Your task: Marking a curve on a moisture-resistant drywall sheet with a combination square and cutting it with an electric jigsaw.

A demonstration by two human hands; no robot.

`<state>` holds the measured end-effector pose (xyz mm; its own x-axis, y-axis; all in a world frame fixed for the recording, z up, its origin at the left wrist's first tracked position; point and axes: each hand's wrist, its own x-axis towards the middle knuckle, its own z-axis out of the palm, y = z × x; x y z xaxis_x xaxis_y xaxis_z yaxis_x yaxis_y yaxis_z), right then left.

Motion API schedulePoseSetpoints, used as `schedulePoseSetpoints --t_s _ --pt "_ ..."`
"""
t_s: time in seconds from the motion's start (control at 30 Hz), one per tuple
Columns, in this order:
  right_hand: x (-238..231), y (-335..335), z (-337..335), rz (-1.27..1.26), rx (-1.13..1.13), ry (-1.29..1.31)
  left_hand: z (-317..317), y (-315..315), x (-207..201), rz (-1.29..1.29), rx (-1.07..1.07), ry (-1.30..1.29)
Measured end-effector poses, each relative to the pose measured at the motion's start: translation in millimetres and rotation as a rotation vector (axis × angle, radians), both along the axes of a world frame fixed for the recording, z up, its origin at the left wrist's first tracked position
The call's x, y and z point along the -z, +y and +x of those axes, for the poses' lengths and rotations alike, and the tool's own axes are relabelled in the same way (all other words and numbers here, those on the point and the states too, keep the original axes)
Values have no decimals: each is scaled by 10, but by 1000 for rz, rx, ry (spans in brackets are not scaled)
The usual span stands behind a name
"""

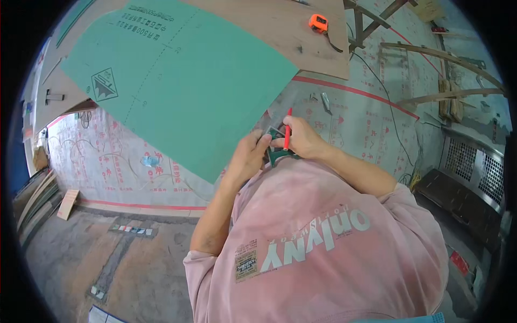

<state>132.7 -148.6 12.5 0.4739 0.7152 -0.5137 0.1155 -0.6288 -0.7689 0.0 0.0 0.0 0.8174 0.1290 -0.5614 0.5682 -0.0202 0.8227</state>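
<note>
Your right hand (304,139) pinches a red pencil (287,129) upright while your left hand (249,157) curls its fingers onto a green tool (279,153) at the green sheet's (177,86) near corner, which could slip and skew any mark; beyond, an orange tape measure (318,22) on a plywood board (291,37), printed floor covering (355,124).

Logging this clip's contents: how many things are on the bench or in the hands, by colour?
Green: 2, the sheet and the square under the left hand.
Red: 1, the pencil in the right hand.
Orange: 1, the tape measure.
Total: 4.
</note>
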Motion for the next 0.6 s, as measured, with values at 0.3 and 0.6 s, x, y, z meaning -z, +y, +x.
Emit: schedulePoseSetpoints --t_s 0.3,0.6 --pt "132 90 1183 284 71 336 1026 -80 -134 13 -293 -62" --pt "-85 462 2006 234 -153 127 1732 -7 -198 49 -511 -110"
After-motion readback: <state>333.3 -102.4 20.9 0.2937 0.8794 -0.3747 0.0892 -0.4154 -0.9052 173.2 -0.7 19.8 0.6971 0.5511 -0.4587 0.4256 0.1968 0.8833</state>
